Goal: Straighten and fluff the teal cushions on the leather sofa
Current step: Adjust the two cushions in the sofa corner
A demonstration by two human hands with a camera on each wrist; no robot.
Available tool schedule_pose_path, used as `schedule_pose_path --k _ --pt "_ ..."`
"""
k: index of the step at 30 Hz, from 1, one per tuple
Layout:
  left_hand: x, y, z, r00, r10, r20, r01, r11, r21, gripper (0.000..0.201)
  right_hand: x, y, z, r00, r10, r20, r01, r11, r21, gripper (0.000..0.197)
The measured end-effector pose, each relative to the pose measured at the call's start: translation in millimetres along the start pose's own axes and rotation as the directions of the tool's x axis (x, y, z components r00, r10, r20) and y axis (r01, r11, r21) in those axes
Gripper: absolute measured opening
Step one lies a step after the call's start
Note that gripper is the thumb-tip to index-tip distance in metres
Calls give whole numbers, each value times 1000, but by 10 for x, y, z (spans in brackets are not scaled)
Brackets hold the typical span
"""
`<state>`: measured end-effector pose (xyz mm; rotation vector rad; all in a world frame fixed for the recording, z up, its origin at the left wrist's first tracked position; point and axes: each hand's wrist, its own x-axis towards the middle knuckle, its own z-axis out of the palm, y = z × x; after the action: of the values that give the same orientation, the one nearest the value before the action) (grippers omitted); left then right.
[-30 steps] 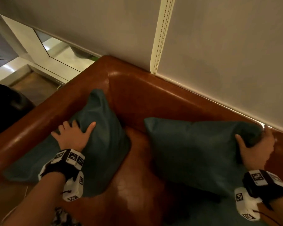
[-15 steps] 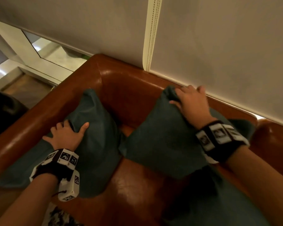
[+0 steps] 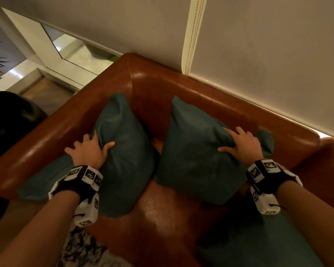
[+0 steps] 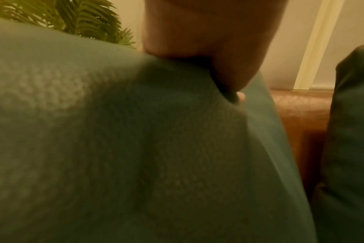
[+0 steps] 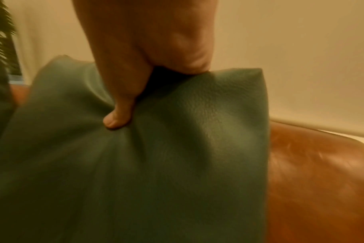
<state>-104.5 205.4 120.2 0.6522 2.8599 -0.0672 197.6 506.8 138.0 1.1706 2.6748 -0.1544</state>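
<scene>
Two teal cushions stand on the brown leather sofa [image 3: 210, 97]. The left cushion [image 3: 127, 157] leans in the sofa's corner against the armrest. My left hand [image 3: 96, 144] grips its upper left edge, thumb on the front face and fingers over the back. In the left wrist view the thumb [image 4: 237, 92] dents this cushion [image 4: 135, 148]. The right cushion [image 3: 193, 164] leans against the backrest. My right hand [image 3: 232, 141] grips its upper right edge. Its thumb [image 5: 116, 120] digs into the puckered fabric [image 5: 177, 156].
A third teal cushion [image 3: 258, 245] lies at the front right on the seat. A pale wall with a cream strip [image 3: 193, 35] rises right behind the backrest. A dark round object [image 3: 10, 120] and a plant [image 4: 87, 18] stand left of the armrest. A patterned rug [image 3: 81, 249] lies below.
My right hand has shifted from the right cushion's top left corner to its upper right edge. That cushion now stands more upright against the backrest. My left hand has kept its hold.
</scene>
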Motion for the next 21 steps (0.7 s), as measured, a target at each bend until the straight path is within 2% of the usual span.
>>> schedule_pose_path --k 3,6,7,11,13,17,19,21 --pt "-66 31 -65 998 -36 -50 35 999 -9 61 -131 55 -106 997 8 -82 -10 1000 -22 75" --pt "-83 21 -117 994 -57 -98 55 998 -29 57 -219 202 -188 988 71 -138 -80 995 -60 79" --pt "-83 28 -115 994 -57 -98 54 998 -28 58 -224 245 -178 986 108 -128 -117 991 -63 82" --pt "-101 54 -35 999 -37 -25 37 999 1 58 -282 347 50 970 240 42 -241 971 10 103" --pt "-116 52 -41 999 -26 -25 25 1000 -14 54 -345 392 138 965 259 35 -261 963 74 106" --pt "-110 16 -146 993 -36 -110 33 999 -27 50 -383 434 108 968 249 11 -249 962 116 107" --pt "-116 -20 -125 991 -22 -133 20 1000 -13 56 -388 420 108 973 231 4 -231 970 75 108" --pt "-132 -34 -38 994 -10 -106 9 1000 -8 67 -408 404 148 975 224 -6 -223 972 70 108"
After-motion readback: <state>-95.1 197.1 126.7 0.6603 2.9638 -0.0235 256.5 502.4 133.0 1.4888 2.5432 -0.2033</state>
